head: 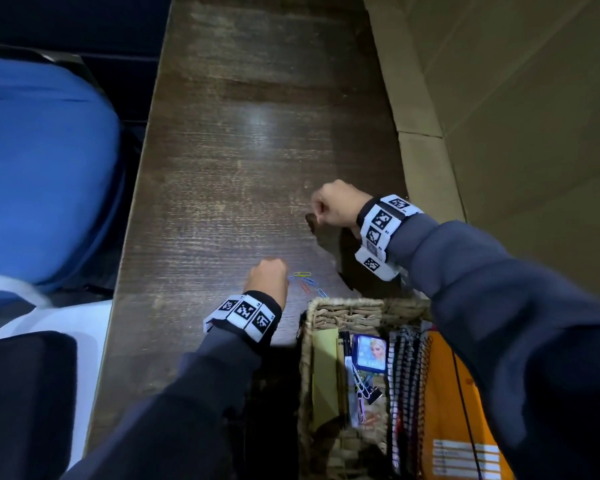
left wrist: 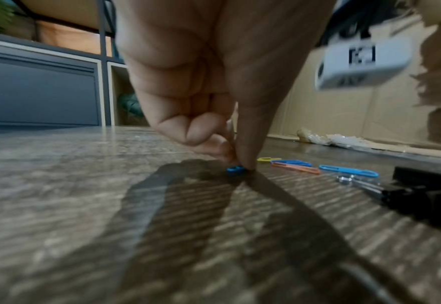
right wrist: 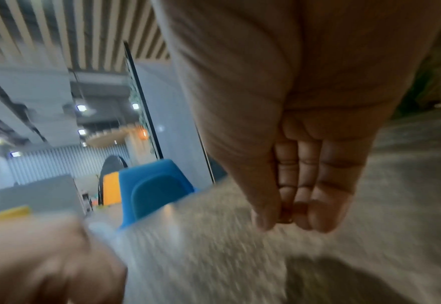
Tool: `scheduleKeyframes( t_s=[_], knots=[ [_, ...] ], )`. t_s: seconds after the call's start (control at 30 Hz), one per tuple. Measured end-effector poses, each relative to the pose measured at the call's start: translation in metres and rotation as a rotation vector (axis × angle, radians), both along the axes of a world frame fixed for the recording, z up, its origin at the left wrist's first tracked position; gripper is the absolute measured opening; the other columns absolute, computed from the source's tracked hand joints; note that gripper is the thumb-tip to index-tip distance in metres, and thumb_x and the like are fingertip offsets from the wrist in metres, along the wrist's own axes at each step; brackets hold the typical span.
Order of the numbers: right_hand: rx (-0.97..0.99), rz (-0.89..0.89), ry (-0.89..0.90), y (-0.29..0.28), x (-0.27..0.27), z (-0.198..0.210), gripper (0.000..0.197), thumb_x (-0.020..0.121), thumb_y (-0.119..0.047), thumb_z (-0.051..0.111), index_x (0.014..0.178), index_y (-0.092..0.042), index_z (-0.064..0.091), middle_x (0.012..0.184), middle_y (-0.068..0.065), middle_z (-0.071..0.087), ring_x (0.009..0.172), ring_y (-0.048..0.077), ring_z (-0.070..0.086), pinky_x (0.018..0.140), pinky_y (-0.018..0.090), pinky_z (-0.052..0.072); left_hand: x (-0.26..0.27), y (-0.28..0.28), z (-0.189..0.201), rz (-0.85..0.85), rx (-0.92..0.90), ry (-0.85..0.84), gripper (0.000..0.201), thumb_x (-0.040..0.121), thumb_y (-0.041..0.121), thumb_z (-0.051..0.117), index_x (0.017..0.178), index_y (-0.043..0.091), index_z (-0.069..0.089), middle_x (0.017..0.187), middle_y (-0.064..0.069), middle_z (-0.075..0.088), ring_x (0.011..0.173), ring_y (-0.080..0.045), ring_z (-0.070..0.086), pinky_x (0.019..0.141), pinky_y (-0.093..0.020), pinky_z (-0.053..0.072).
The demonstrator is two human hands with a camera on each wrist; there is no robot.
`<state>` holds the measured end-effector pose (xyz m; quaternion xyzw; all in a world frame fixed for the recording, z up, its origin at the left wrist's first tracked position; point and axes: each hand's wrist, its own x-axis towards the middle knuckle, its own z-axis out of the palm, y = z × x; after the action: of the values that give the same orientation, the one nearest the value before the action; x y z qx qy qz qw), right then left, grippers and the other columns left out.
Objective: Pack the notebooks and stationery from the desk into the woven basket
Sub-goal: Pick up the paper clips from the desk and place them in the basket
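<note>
- Paper clips (head: 307,283) lay loose on the dark wooden table (head: 243,140), just beyond the far rim of the woven basket (head: 347,310); in the left wrist view we counted a yellow one, an orange one and two blue ones in a row.
- One more small blue clip (left wrist: 235,170) sat apart from that row, and we saw the left hand (head: 270,277) pinching it against the table, thumb and fingertips (left wrist: 246,162) pressed together on it.
- A black binder clip (left wrist: 422,185) lay on the table to the right of the row, seen only in the left wrist view.
- The basket stood at the near edge of the table and already held an orange spiral notebook (head: 461,410), further spiral-bound notebooks beside it, a yellow pad (head: 324,372), a small blue picture card (head: 370,353), pens and more clips.
- The right hand (head: 336,206) was above the table farther out, well apart from the clips, with its fingers curled in against the thumb; the wrist view was blurred, so we could not tell whether this grip held anything.
- Both wrists wore bands of black-and-white markers over dark sleeves.
- A blue chair (head: 45,174) stood to the left of the table, and cardboard (head: 499,116) rose on the right.
</note>
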<state>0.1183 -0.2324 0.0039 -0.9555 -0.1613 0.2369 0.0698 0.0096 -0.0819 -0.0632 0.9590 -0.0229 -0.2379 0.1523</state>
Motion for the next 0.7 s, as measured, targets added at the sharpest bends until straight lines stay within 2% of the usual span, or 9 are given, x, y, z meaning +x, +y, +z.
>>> scheduleKeyframes(
  t_s=[0.1,0.23,0.3,0.37,0.47,0.53,0.6,0.63,0.7],
  knots=[
    [0.143,-0.040,-0.046,-0.010,-0.017,0.040,0.004,0.081,-0.011,0.066,0.082,-0.010,0.070,0.084,0.006,0.070,0.089,0.024,0.065,0.077,0.027,0.048,-0.001,0.000,0.000,-0.038,0.056,0.011,0.022,0.093,0.003,0.045,0.104,-0.001,0.064,0.108,-0.022,0.067,0.103,-0.038,0.064,0.086,-0.040,0.051],
    [0.301,-0.112,-0.091,-0.027,-0.070,0.079,0.004,0.080,-0.013,0.071,0.080,-0.012,0.066,0.074,-0.004,0.063,0.073,0.011,0.058,0.062,0.009,0.038,-0.001,0.001,0.000,-0.037,0.064,0.055,0.024,0.093,0.007,0.046,0.104,-0.002,0.065,0.111,-0.023,0.067,0.105,-0.038,0.063,0.086,-0.039,0.051],
    [0.391,-0.142,-0.021,-0.034,-0.106,0.083,0.007,0.080,-0.012,0.070,0.082,-0.016,0.065,0.072,-0.010,0.064,0.068,0.001,0.058,0.062,0.004,0.039,-0.003,0.001,0.001,-0.033,0.061,0.056,0.024,0.092,0.008,0.046,0.104,-0.002,0.065,0.111,-0.023,0.067,0.104,-0.038,0.064,0.086,-0.039,0.051],
    [0.398,-0.118,0.079,-0.039,-0.141,0.076,0.009,0.082,-0.012,0.069,0.086,-0.021,0.067,0.076,-0.011,0.069,0.070,-0.004,0.061,0.067,0.005,0.043,-0.006,0.001,0.003,-0.033,0.047,0.054,0.024,0.091,0.008,0.047,0.106,-0.001,0.064,0.111,-0.024,0.066,0.105,-0.040,0.063,0.087,-0.040,0.051],
    [0.296,-0.108,0.267,-0.043,-0.184,0.054,0.009,0.084,-0.010,0.067,0.088,-0.017,0.072,0.085,-0.003,0.074,0.076,0.004,0.068,0.067,0.005,0.043,-0.008,0.005,0.011,0.006,-0.021,0.019,0.025,0.090,0.010,0.049,0.112,0.000,0.056,0.109,-0.027,0.065,0.102,-0.043,0.062,0.085,-0.043,0.051],
    [0.219,-0.100,0.309,-0.045,-0.201,0.036,0.011,0.084,-0.006,0.061,0.083,-0.009,0.072,0.085,0.004,0.075,0.078,0.014,0.068,0.066,0.011,0.047,-0.006,0.008,0.024,0.007,-0.098,-0.038,0.026,0.090,0.010,0.050,0.115,0.003,0.053,0.108,-0.026,0.066,0.101,-0.042,0.062,0.084,-0.041,0.050],
    [0.154,-0.127,0.328,-0.044,-0.213,0.020,0.015,0.083,-0.005,0.055,0.080,-0.001,0.069,0.083,0.012,0.074,0.079,0.025,0.068,0.078,0.029,0.050,-0.005,0.013,0.042,-0.004,-0.159,-0.070,0.027,0.090,0.009,0.050,0.116,0.007,0.055,0.109,-0.021,0.068,0.103,-0.038,0.062,0.086,-0.039,0.049],
    [0.136,-0.148,0.345,-0.044,-0.218,0.014,0.016,0.083,-0.004,0.053,0.079,0.000,0.068,0.083,0.013,0.073,0.080,0.026,0.067,0.081,0.032,0.050,-0.007,0.014,0.052,-0.006,-0.184,-0.079,0.026,0.090,0.009,0.051,0.114,0.008,0.058,0.108,-0.019,0.069,0.103,-0.035,0.062,0.086,-0.037,0.049],
    [0.127,-0.187,0.370,-0.043,-0.225,0.003,0.014,0.083,-0.004,0.054,0.078,-0.003,0.068,0.083,0.010,0.071,0.078,0.022,0.064,0.081,0.035,0.054,-0.013,0.013,0.074,-0.007,-0.243,-0.099,0.021,0.087,0.009,0.054,0.106,0.011,0.064,0.100,-0.014,0.072,0.097,-0.030,0.065,0.086,-0.033,0.049]
  ],
)
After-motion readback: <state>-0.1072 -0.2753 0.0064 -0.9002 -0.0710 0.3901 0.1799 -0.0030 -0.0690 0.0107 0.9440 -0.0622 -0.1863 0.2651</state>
